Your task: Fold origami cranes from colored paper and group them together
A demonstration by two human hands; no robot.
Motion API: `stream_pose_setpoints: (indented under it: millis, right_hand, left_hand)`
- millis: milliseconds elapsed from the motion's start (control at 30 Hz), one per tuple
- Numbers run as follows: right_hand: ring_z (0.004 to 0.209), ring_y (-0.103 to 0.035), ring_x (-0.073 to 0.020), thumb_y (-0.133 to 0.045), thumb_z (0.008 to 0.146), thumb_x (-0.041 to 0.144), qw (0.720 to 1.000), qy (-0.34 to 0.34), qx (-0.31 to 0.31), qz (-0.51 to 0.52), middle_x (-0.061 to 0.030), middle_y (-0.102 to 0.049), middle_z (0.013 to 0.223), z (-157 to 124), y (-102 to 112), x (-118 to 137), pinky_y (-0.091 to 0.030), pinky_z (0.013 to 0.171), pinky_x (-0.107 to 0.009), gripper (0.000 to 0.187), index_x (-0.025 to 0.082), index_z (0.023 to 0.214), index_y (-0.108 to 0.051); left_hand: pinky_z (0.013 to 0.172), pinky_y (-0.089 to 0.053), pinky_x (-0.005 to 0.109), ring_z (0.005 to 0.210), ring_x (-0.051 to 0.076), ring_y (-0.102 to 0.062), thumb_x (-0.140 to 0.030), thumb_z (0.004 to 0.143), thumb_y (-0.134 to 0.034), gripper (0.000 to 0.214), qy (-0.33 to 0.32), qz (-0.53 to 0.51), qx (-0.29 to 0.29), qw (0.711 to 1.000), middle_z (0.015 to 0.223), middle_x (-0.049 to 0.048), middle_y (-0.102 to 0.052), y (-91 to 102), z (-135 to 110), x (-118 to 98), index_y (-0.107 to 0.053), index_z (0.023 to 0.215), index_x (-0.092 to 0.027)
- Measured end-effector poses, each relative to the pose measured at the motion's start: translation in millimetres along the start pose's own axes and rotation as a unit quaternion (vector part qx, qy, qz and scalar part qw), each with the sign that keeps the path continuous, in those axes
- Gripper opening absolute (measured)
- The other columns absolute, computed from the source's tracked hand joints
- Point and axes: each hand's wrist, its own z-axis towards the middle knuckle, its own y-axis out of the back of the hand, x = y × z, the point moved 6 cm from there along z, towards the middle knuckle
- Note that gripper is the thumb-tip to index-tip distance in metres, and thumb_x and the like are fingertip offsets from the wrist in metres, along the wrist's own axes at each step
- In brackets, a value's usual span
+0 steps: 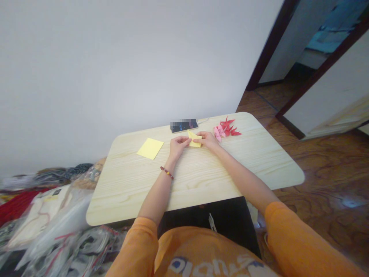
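Light wood table (129, 184), rounded corners. Phone (183, 125) w/ cable (203, 120) at 12 o'clock, by back edge. Red paper cranes (227, 127) at 1 o'clock, pink paper crane (219, 133) touching them. Flat yellow sheet (150, 148) at 10 o'clock. White wall (115, 65) behind table. Plastic bags (54, 219) piled at 8 o'clock, off table. Brown floor (325, 181) at 3 o'clock, doorway (271, 46) at 2 o'clock.

From here I read the folded yellow paper (194, 139) and the loose yellow sheet (150, 148) as matt, the bench (201, 184) as smooth pale wood, the floor (314, 169) as glossy wood, and the sleeve (291, 238) as soft orange cloth.
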Motion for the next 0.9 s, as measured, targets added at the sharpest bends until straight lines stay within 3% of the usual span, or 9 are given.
stream_pose_setpoints:
  millis: [333, 667, 900]
  right_hand:
    - [0.068, -0.065, -0.0154, -0.081, 0.048, 0.029, 0.997, 0.034, -0.058, 0.024, -0.0047, -0.072, 0.079, 2.3, 5.6, -0.3, -0.050, 0.066, -0.026, 0.037, 0.015, 0.078, -0.064]
    - [0.067, -0.064, -0.0151, -0.083, 0.045, 0.031, 0.999, 0.021, -0.027, 0.006, -0.0049, -0.072, 0.077, 1.5, 4.8, 0.3, -0.049, 0.063, -0.025, 0.040, 0.014, 0.077, -0.066]
    - [0.063, -0.061, -0.0134, -0.082, 0.047, 0.029, 1.000, 0.013, -0.018, -0.017, -0.0040, -0.070, 0.072, -2.5, 7.3, 9.8, -0.048, 0.062, -0.025, 0.036, 0.013, 0.075, -0.068]
  left_hand:
    - [0.052, -0.042, 0.023, 0.053, 0.012, -0.057, -0.038, 0.058, -0.076, 0.029, 0.017, 0.058, 0.060, 0.996, 0.061, 0.0040, -0.066, -3.9, -0.8, 5.1, -0.067, 0.068, -0.012]
    - [0.050, -0.038, 0.022, 0.049, 0.010, -0.053, -0.042, 0.059, -0.076, 0.032, 0.008, 0.067, 0.061, 0.996, 0.055, 0.0021, -0.063, -2.8, -1.8, 0.8, -0.066, 0.068, -0.013]
    - [0.059, -0.046, 0.025, 0.053, 0.010, -0.055, -0.042, 0.054, -0.079, 0.035, 0.044, 0.010, 0.054, 0.998, 0.063, 0.0043, -0.068, 6.9, 3.2, 3.3, -0.066, 0.068, -0.013]
